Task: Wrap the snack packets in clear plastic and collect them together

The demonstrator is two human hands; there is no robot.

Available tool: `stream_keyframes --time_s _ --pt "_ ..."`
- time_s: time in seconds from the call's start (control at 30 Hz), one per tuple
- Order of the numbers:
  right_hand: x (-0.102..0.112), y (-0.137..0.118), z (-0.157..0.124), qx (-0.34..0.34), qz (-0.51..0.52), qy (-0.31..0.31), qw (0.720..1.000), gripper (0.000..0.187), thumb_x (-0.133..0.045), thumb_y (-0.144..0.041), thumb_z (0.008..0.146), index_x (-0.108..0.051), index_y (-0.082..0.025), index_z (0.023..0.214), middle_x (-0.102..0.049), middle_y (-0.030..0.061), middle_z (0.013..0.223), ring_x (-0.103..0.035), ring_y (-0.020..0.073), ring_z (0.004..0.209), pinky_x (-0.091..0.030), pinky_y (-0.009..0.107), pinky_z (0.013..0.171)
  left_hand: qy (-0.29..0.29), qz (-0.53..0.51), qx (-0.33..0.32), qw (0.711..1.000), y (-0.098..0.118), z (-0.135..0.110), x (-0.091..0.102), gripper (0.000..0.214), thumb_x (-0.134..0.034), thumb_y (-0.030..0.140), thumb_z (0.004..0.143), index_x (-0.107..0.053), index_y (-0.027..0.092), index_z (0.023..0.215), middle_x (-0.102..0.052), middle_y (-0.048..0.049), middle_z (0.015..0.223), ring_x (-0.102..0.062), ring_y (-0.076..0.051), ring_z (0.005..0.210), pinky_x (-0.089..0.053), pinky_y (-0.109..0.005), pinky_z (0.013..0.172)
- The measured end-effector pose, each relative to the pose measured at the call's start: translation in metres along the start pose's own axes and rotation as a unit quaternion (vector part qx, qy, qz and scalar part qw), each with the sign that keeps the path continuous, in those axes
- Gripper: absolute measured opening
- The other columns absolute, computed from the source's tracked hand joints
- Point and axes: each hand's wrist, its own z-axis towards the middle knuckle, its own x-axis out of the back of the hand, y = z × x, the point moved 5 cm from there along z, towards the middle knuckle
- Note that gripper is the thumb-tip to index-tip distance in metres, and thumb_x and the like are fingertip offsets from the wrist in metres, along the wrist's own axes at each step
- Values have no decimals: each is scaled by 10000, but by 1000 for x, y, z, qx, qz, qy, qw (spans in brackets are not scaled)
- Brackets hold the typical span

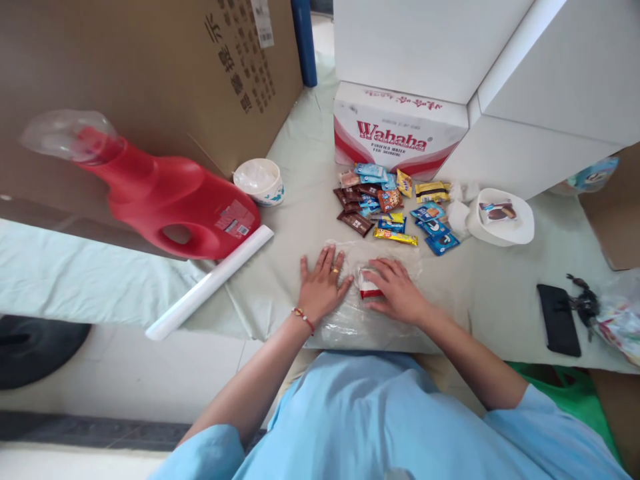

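My left hand (323,287) lies flat with fingers spread on a sheet of clear plastic film (345,330) near the table's front edge. On the same film, my right hand (397,290) curls over a small red-and-white packet (369,285), fingers on its far side and thumb on its near side. Part of the packet is hidden under those fingers. Just beyond the hands is a loose pile of wrapped snacks: brown packets (356,223), blue packets (438,238) and a yellow bar (395,237).
A red jug (185,193) leans at the left beside a white roll (213,283) and a paper bowl (260,183). Behind the snacks stands a Wahaha carton (395,133). To the right are a white container (503,230) holding a snack, a black phone (559,320) and keys (583,300).
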Motion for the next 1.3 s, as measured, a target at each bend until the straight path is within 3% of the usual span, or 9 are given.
stream_keyframes --time_s 0.13,0.27,0.57,0.73,0.83,0.97,1.07,1.17,1.3 --pt "-2 3 0 -27 2 -4 1000 590 -720 -390 938 -581 -226 1487 -549 163 1559 -367 374 1517 -208 679 1253 -11 5 -1 1000 -1 1 1 643 -321 524 1079 -311 269 1668 -245 -105 1757 -253 -286 1629 3 -676 1298" --pt "-7 12 -8 -48 10 9 999 448 -669 -270 957 -649 -253 1405 -669 118 1416 -475 346 1416 -284 622 1232 -15 6 6 1000 -2 2 -1 644 -297 527 1082 -301 267 1671 -233 -99 1760 -247 -275 1631 10 -679 1296" --pt "30 95 -49 -284 -15 158 946 444 -588 -295 947 -657 -128 1352 -661 224 1268 -608 374 1134 -507 548 1002 -28 0 7 1000 0 3 -1 742 -374 633 1039 -260 287 1685 -189 -90 1775 -130 -332 1654 97 -714 1265" --pt "47 46 -22 -141 53 198 969 422 -574 -306 984 -621 -203 1391 -637 176 1332 -584 329 1235 -485 492 1069 -30 -11 2 999 2 6 -1 698 -376 589 1049 -297 287 1672 -218 -102 1768 -163 -340 1647 89 -751 1245" --pt "18 9 3 -84 46 104 990 401 -594 -262 980 -648 -203 1373 -648 174 1349 -571 332 1252 -449 509 1101 -26 -22 3 999 2 9 1 663 -361 551 1059 -311 294 1668 -232 -108 1765 -186 -342 1642 50 -763 1245" --pt "-16 -3 12 -79 50 32 995 467 -639 -267 968 -613 -214 1431 -600 174 1464 -504 349 1371 -374 567 1180 7 -39 21 999 -5 4 14 637 -386 514 1058 -380 262 1642 -183 -128 1776 -162 -369 1646 -55 -747 1265" --pt "-2 7 -14 -77 92 103 987 491 -615 -389 1001 -577 -220 1461 -534 184 1539 -471 338 1428 -392 567 1182 49 -71 -31 996 -10 -19 29 602 -458 483 1038 -472 221 1580 -294 -157 1743 -187 -358 1642 -111 -679 1302" --pt "21 19 -63 -87 133 171 972 304 -556 -380 1036 -675 -221 1266 -684 157 1247 -624 293 1185 -521 503 1033 16 -150 -154 977 -9 -55 33 494 -515 459 1021 -582 209 1441 -476 -171 1643 -412 -286 1554 -307 -536 1294" --pt "10 17 -122 -48 164 75 982 263 -664 -420 981 -708 -228 1156 -702 132 1132 -651 290 1078 -577 484 926 -54 -173 -223 958 -11 -96 20 400 -614 506 972 -691 209 1230 -555 -180 1573 -484 -304 1505 -340 -540 1288"
